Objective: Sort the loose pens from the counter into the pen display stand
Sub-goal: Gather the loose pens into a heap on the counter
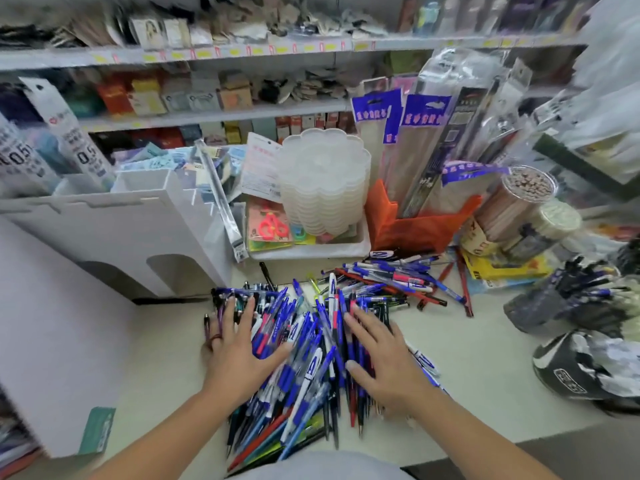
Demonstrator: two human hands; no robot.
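Left hand (239, 351): palm down, fingers (227, 315) straight and spread, lying flat on the left side of the pens (311, 358).
Right hand (384, 358): palm down, fingers straight and spread, flat on the pens' right side.
Forearms: bare, both reaching in from below.

Big messy heap of pens (311, 344), mostly blue and white, some red and black, lying flat and crossed over each other on the pale surface (485, 358). White pen display stand (114, 233) upright just left of heap.
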